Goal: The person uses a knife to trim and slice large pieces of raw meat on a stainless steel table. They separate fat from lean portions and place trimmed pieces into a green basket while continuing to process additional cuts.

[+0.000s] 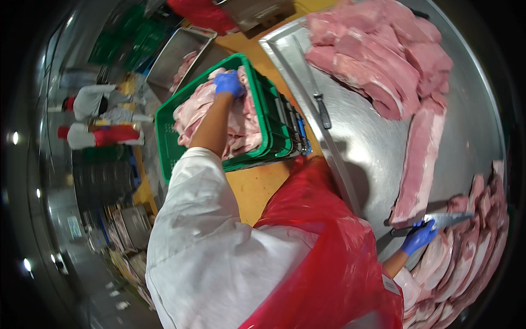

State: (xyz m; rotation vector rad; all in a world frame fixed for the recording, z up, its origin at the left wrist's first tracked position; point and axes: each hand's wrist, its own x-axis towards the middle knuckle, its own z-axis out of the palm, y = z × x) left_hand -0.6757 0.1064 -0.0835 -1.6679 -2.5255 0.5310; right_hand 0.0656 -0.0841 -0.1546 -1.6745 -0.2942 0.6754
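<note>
My left hand [229, 83], in a blue glove, is curled down into pale meat trimmings [194, 109] heaped in a green crate [164, 148]; what its fingers hold is hidden. At lower right my right hand [416, 238], also gloved, is closed on a knife [452, 218], held just below a long strip of meat [416, 159] on a steel table [378, 153]. A pile of pink cuts [367, 60] fills the table's far part. Meat slabs [471, 247] lie in rows at its near right. A long tool with a black handle [323, 109] rests along the left rim.
Behind the green crate stand a steel bin [164, 60] with meat and stacked green crates [112, 41]. Two people [96, 104] in white tops are off to the left near dark bins [101, 175]. The yellow floor [252, 186] shows beside my red apron.
</note>
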